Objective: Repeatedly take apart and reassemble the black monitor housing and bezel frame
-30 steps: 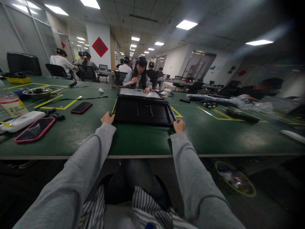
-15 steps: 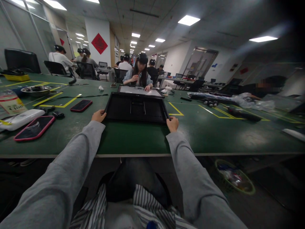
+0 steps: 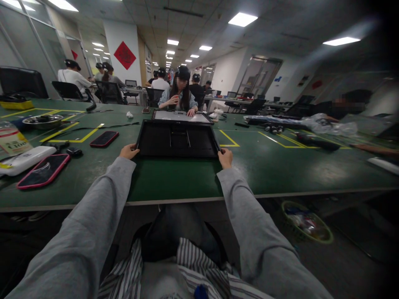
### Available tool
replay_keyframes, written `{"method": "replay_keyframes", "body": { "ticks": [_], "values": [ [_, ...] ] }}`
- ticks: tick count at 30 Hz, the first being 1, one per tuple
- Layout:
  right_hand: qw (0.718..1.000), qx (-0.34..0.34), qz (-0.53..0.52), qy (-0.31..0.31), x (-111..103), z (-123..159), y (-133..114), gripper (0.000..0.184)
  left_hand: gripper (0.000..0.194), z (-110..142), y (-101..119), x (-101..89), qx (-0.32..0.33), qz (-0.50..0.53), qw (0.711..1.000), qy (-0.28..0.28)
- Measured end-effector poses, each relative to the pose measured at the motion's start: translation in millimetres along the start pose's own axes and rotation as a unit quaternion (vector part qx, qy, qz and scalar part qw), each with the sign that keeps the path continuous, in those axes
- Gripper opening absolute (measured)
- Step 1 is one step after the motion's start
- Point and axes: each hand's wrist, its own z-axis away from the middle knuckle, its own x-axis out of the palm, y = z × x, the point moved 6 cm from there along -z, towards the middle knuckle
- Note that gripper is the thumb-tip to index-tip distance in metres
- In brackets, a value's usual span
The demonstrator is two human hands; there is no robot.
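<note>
A flat black rectangular panel (image 3: 177,139) lies on the green table (image 3: 174,178) straight ahead of me. My left hand (image 3: 128,151) is closed on its near left corner. At the near right corner my right hand (image 3: 225,158) grips the panel too. Both arms are in grey sleeves and stretched forward. Just behind the black panel lies a second panel with a pale face (image 3: 182,116), where a person across the table rests a hand.
On the left lie a pink-cased phone (image 3: 43,171), a red-cased phone (image 3: 104,139), a white case (image 3: 25,159), a bottle (image 3: 12,139) and a metal bowl (image 3: 42,121). Yellow tape marks the table. A green waste basket (image 3: 307,222) stands on the floor at right. Several people sit behind.
The black panel, held in both hands, has shifted a little to the left and now lies squarer to me. My view has tilted slightly.
</note>
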Motion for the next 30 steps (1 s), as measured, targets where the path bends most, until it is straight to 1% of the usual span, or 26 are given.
{"method": "replay_keyframes", "body": {
  "ticks": [2, 5, 10, 14, 18, 22, 25, 30],
  "values": [
    [1.000, -0.006, -0.009, 0.001, 0, 0, -1, 0.037, 0.049, 1, 0, 0.0, 0.004, -0.032, 0.999, 0.005],
    [1.000, -0.017, -0.022, 0.009, -1, -2, -2, 0.037, 0.049, 4, 4, -0.9, 0.026, -0.068, 0.997, 0.029],
    [0.998, -0.018, -0.041, 0.035, -3, -5, 6, 0.040, 0.049, 10, 12, -1.1, 0.055, -0.040, 0.996, 0.057],
    [0.998, -0.005, -0.050, 0.047, -5, -6, 14, 0.041, 0.049, 13, 15, 3.3, 0.053, -0.056, 0.996, 0.038],
    [0.998, 0.001, -0.050, 0.035, -3, -7, 17, 0.038, 0.048, 16, 17, 7.0, 0.052, -0.081, 0.995, 0.023],
    [0.998, 0.000, -0.053, 0.025, 0, -8, 19, 0.037, 0.049, 16, 14, 7.3, 0.034, -0.087, 0.995, 0.021],
    [0.999, 0.004, -0.048, 0.015, 3, -8, 22, 0.036, 0.050, 15, 11, 7.2, 0.018, -0.083, 0.996, 0.017],
    [0.999, 0.008, -0.039, 0.004, 5, -9, 24, 0.033, 0.049, 11, 6, 6.0, 0.005, -0.048, 0.999, 0.018]
  ]
}}
